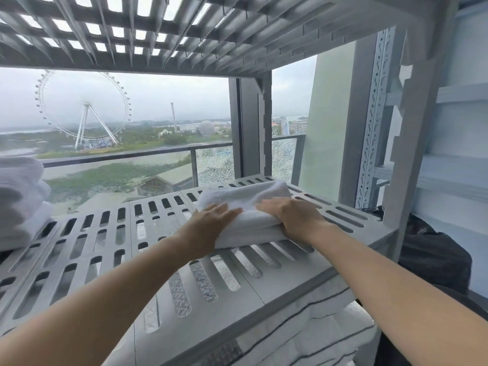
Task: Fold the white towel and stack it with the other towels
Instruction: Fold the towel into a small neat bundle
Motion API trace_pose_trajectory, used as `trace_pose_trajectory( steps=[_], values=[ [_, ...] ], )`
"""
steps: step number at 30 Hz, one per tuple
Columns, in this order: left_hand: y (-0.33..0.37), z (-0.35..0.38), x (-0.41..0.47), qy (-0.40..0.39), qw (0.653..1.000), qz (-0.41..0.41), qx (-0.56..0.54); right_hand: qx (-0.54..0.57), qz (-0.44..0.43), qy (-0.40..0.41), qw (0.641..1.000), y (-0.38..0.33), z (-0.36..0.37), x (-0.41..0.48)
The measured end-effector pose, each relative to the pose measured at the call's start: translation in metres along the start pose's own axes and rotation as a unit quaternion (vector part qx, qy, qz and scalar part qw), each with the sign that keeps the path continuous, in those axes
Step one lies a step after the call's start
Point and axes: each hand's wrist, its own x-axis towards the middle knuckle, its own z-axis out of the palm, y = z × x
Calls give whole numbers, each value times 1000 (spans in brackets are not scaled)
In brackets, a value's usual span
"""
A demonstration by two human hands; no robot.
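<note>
**A:** Fig. 1. Where is the white towel [245,194]?

**B:** Folded, on the right of the shelf [105,233], well apart from the other towels [18,202] at the left.

**A:** Our hands?

**B:** Our left hand [214,220] lies spread flat on top. Our right hand [293,217] covers the near right corner, and we cannot tell whether it grips. We judge even pressure keeps the folds square.

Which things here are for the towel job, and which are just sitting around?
For the job: folded white towel, left hand and right hand pressing on it, stack of other towels, slotted shelf.
Just sitting around: black bag, striped bedding below the shelf.
</note>
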Motion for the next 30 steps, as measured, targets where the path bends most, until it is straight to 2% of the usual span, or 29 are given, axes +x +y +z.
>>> trace_pose_trajectory(
  steps=[4, 6, 8, 10, 11, 13, 15, 18, 20, 24, 30],
  values=[
    [6, -9, -3, -18, 999, -1, -39, 43, 45, -34, 997, 11, 2, -4],
    [6, -21, -2, -47, 990, -33, -130, 150, 83, -83, 982, 14, -5, 2],
    [2, -32, 6, -77, 959, -76, -262, 259, 114, -106, 953, 16, -15, 13],
    [-5, -38, 20, -88, 909, -120, -388, 283, 123, -74, 948, 20, -20, 28],
    [-8, -37, 27, -88, 901, -130, -405, 275, 130, -54, 951, 21, -20, 37],
    [-15, -31, 43, -93, 922, -128, -354, 251, 142, -35, 957, 19, -16, 55],
    [-20, -24, 55, -91, 938, -124, -311, 242, 142, -58, 958, 15, -9, 70],
    [-21, -18, 69, -83, 956, -117, -255, 187, 109, -176, 960, 22, 9, 82],
    [-21, -12, 76, -84, 962, -122, -229, 148, 95, -222, 959, 38, 21, 83],
    [-22, 8, 86, -119, 979, -98, -136, 183, 97, -216, 954, 64, 39, 87],
    [-22, 12, 93, -126, 977, -134, -107, 229, 95, -221, 943, 75, 50, 102]
  ],
)
